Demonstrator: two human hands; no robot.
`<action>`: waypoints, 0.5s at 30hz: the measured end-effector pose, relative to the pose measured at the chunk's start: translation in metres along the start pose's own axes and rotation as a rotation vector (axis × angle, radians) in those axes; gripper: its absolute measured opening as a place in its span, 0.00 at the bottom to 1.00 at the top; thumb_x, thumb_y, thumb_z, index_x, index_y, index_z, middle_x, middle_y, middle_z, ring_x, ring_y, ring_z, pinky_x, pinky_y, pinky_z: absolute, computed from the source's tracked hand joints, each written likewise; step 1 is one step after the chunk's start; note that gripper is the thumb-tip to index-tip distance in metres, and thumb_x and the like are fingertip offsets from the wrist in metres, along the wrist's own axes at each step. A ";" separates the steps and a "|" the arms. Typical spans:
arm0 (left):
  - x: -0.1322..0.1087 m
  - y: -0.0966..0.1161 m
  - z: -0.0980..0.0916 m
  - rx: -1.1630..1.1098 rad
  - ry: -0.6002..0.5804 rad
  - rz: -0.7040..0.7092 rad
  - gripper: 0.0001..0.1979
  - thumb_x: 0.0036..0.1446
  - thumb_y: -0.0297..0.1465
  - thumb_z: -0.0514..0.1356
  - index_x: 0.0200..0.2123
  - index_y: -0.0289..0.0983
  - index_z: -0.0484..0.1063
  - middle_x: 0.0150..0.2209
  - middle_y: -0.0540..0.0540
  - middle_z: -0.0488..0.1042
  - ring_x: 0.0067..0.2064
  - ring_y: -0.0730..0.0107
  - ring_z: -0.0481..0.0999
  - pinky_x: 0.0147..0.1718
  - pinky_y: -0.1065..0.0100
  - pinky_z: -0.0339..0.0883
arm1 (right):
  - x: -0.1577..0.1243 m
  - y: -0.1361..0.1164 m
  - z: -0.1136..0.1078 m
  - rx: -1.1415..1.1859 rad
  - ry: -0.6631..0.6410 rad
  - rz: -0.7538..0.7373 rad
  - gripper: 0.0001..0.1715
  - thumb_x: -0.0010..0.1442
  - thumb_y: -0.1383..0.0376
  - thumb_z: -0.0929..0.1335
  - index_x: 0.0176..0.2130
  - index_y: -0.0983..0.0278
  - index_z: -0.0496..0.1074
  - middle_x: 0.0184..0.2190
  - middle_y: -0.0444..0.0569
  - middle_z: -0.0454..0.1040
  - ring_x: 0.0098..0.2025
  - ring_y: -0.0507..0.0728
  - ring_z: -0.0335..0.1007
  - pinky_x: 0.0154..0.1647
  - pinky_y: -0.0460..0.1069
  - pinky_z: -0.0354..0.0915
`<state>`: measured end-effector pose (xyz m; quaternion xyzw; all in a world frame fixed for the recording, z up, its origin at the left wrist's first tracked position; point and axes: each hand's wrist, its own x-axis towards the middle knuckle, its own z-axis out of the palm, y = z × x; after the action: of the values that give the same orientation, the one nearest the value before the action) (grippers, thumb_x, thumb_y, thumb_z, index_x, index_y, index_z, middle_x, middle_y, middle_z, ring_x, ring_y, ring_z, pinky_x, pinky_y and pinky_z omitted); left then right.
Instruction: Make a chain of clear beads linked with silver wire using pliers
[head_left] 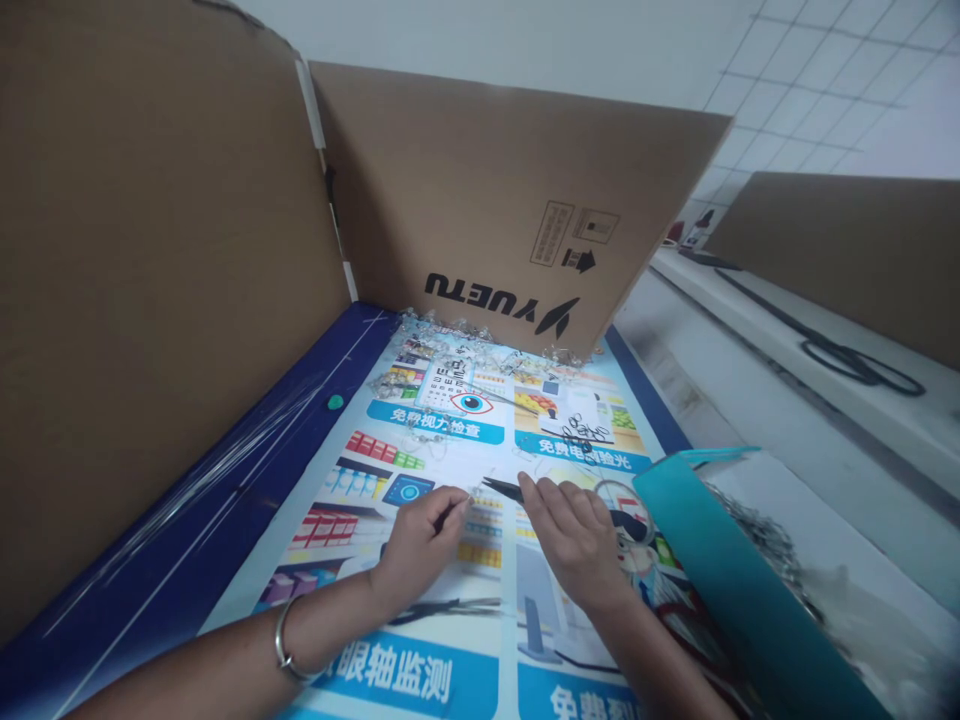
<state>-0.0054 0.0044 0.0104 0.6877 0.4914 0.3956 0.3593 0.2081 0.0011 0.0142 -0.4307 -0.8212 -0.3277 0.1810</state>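
My left hand point(424, 542) is closed in a pinch at the middle of the printed sheet, with a silver bangle point(282, 640) on the wrist. At its fingertips is a tiny clear, shiny piece point(477, 492), too small to name. My right hand point(571, 540) is wrapped round a pair of pliers point(502, 488). Their dark, pointed jaws face left, close to the tiny piece; whether they touch it I cannot tell. The handles are hidden in my palm.
Clear, shiny pieces point(450, 330) lie along the back cardboard panel point(487, 180). Dark wire loops point(585, 432) lie on the printed sheet point(465, 465). At right stands a teal box point(712, 570) holding metal pieces point(765, 535). A green lump point(335, 402) sits left. Black-handled scissors point(855, 362) rest on a ledge.
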 end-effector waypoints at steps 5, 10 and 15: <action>-0.001 0.001 0.001 -0.015 -0.012 -0.015 0.08 0.56 0.29 0.51 0.28 0.36 0.68 0.25 0.50 0.69 0.28 0.74 0.67 0.29 0.75 0.60 | 0.002 -0.001 -0.003 0.018 0.001 -0.006 0.23 0.59 0.72 0.61 0.54 0.65 0.63 0.41 0.50 0.73 0.42 0.58 0.61 0.43 0.54 0.53; -0.001 0.001 0.001 -0.046 -0.027 -0.027 0.08 0.56 0.29 0.50 0.28 0.36 0.67 0.26 0.50 0.69 0.29 0.73 0.67 0.29 0.74 0.60 | 0.002 -0.001 -0.005 0.049 -0.035 -0.006 0.24 0.60 0.72 0.60 0.56 0.63 0.61 0.41 0.49 0.73 0.42 0.58 0.62 0.42 0.54 0.53; -0.002 0.002 0.001 -0.070 -0.031 -0.036 0.09 0.55 0.30 0.51 0.28 0.36 0.68 0.25 0.50 0.68 0.28 0.73 0.66 0.28 0.74 0.60 | 0.001 -0.001 -0.004 0.097 -0.045 0.014 0.26 0.60 0.72 0.60 0.58 0.63 0.58 0.41 0.50 0.73 0.42 0.58 0.63 0.41 0.54 0.54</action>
<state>-0.0041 0.0022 0.0118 0.6719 0.4836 0.3954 0.3979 0.2068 -0.0012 0.0170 -0.4342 -0.8371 -0.2763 0.1855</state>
